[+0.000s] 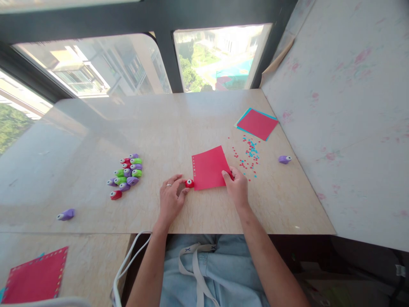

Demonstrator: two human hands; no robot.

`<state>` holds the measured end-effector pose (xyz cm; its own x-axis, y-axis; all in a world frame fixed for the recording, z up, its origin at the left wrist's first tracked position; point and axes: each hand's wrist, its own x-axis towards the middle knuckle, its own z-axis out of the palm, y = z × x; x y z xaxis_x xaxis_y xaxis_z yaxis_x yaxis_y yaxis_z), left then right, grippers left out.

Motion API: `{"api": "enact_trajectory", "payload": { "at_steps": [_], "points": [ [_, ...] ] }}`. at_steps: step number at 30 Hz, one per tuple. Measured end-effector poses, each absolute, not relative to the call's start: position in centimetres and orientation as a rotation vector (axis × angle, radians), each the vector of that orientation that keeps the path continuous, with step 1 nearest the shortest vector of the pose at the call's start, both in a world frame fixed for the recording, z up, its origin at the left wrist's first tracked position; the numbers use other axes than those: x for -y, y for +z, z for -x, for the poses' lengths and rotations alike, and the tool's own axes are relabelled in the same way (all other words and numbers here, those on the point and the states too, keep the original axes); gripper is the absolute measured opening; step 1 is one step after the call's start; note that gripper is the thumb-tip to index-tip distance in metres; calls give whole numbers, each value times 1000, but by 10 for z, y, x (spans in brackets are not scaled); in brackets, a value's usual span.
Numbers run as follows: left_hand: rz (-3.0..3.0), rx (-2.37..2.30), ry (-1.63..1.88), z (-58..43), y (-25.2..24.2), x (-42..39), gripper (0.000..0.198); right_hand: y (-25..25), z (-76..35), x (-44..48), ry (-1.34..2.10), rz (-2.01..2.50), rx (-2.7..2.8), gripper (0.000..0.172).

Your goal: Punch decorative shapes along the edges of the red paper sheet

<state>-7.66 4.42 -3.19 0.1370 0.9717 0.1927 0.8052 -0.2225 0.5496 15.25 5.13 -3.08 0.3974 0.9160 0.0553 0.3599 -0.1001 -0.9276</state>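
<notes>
A red paper square (209, 168) lies on the beige marble table (179, 123) in front of me, with a row of small punched holes along its left edge. My left hand (171, 197) pinches a small red paper punch (189, 183) at the sheet's lower left corner. My right hand (237, 185) has its fingers closed on the sheet's lower right corner, holding it down.
A cluster of several purple, green and red punches (126, 174) sits to the left. Single purple punches lie at the far left (66, 214) and right (284, 159). Red and blue confetti (249, 155) is scattered near a stack of red and blue sheets (257, 123). Another punched red sheet (35, 277) lies at the lower left.
</notes>
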Motion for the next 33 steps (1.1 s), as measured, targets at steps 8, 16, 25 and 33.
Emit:
{"api": "enact_trajectory", "payload": {
  "at_steps": [8,16,25,33],
  "points": [
    [-2113,-1721,751,76,-32,-44,20,-32,-152,-51,682,1679,1163,26],
    [-2108,-1718,764,76,-32,-43,20,-31,-150,-50,676,1687,1194,28],
    [-2080,-1706,876,75,-32,-42,23,-30,-152,-48,685,1664,1226,26],
    [-2053,-1704,903,75,-31,-42,23,-29,-153,-46,701,1651,1266,26]
  ]
}}
